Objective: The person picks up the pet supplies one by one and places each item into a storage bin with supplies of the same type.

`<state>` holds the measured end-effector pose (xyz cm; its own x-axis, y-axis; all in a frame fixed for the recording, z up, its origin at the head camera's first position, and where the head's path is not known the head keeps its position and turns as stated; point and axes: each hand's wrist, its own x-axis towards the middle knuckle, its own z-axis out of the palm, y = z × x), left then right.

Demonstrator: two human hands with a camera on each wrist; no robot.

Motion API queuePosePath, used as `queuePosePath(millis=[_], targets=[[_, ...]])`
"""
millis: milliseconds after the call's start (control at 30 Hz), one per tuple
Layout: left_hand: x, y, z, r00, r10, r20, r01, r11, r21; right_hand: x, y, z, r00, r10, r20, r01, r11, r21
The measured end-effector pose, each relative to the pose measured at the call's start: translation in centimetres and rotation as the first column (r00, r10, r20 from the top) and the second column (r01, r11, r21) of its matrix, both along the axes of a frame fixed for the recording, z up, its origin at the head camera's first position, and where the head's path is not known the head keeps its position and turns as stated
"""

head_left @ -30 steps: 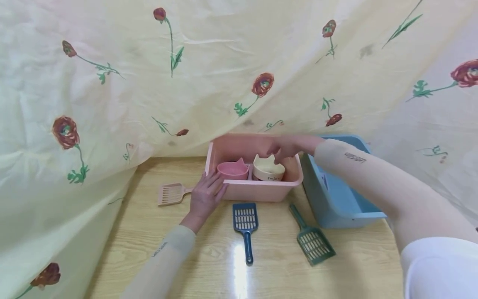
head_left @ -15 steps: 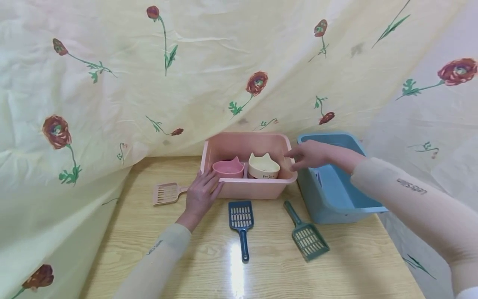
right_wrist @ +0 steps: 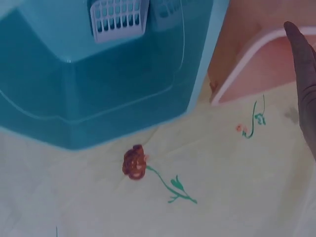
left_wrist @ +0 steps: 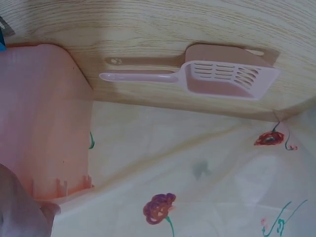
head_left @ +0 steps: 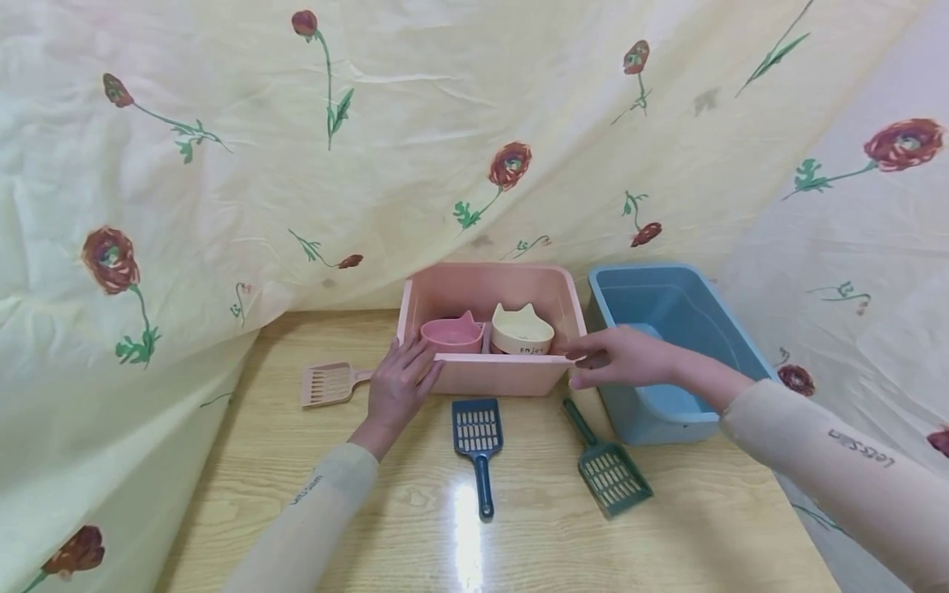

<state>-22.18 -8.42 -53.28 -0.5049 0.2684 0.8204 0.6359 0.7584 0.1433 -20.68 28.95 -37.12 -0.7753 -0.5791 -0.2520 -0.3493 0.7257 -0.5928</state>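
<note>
A pink litter box [head_left: 500, 379] stands at the table's back. In it sit a pink cat-eared bowl [head_left: 454, 338] and a cream cat-eared bowl [head_left: 521, 331] marked "Enjoy". My left hand [head_left: 398, 385] holds the box's front left corner, fingers bent over the rim and thumb at the front. In the left wrist view only part of that hand [left_wrist: 22, 210] shows against the box. At the front right corner my right hand [head_left: 626, 356] hovers with fingers loosely bent, at or very near the rim; contact is unclear. One straight finger [right_wrist: 303, 61] shows in the right wrist view.
A blue litter box [head_left: 630, 403] stands close on the right, with a pale slotted scoop [right_wrist: 118, 17] inside. Before the pink box lie a dark blue scoop [head_left: 478, 428] and a green scoop [head_left: 614, 478]. A pink scoop [left_wrist: 224, 79] lies left. Flowered cloth [head_left: 415, 165] hangs behind.
My right hand has left the cream bowl, passed over the pink box's right rim and come forward to its front right corner. The left hand stays at the left corner.
</note>
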Motion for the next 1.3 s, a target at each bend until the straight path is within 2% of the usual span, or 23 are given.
queuePosePath(millis=[200, 467, 800, 1067, 1133, 1300], targets=[[0.1, -0.1, 0.0, 1.0, 0.016, 0.012, -0.016, 1.0, -0.022, 2.2, 0.0, -2.3, 1.0, -0.016, 0.015, 0.016, 0.999, -0.046], [0.0, -0.1, -0.1, 1.0, 0.005, 0.007, -0.005, 1.0, -0.019, 4.2, 0.5, -5.3, 0.988, -0.011, 0.155, 0.038, 0.984, -0.174], [-0.2, 0.0, -0.1, 1.0, 0.005, -0.01, -0.005, 1.0, -0.006, 5.1, 1.4, -9.2, 0.973, -0.056, 0.223, 0.113, 0.962, -0.249], [-0.2, -0.1, -0.1, 1.0, 0.007, -0.011, -0.007, 1.0, -0.006, 5.6, 2.1, -11.5, 0.931, -0.114, 0.346, 0.23, 0.92, -0.316], [-0.2, -0.1, 0.0, 1.0, 0.007, -0.008, -0.007, 1.0, -0.008, 5.8, 2.2, -11.8, 0.926, -0.125, 0.356, 0.247, 0.914, -0.321], [-0.2, 0.0, 0.0, 1.0, 0.006, -0.005, -0.006, 1.0, -0.006, 6.0, 2.3, -12.7, 0.93, -0.148, 0.336, 0.263, 0.907, -0.328]])
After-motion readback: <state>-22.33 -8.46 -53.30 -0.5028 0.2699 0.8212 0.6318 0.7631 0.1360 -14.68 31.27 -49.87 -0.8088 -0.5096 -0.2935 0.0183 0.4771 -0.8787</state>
